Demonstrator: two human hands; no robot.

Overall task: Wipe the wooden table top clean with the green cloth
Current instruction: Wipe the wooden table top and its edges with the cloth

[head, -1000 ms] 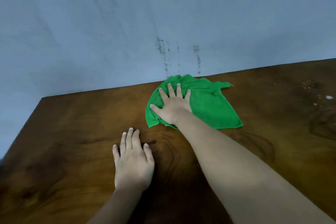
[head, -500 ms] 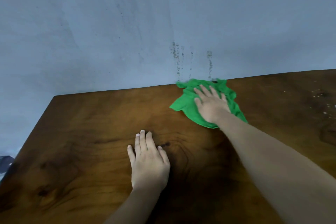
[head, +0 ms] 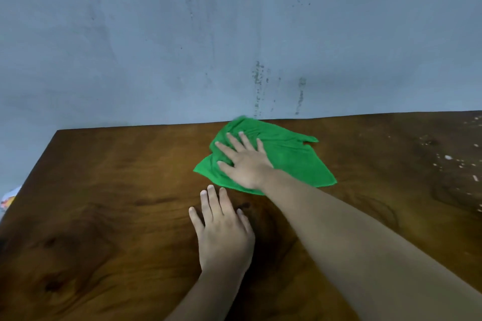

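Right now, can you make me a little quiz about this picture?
1. True or false: the right hand lies flat on the cloth.
2. What does the left hand rest on? A) cloth B) bare table C) wall
3. On which side of the table are the white crumbs?

Key: 1 true. 2 B. 3 the right side, far from the cloth.

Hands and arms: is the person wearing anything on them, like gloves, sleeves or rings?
No. Both the left hand and the right hand are bare: no gloves, rings or watch show. The forearms are uncovered as far as the picture reaches, with no sleeve in view. The nails are short and unpainted.
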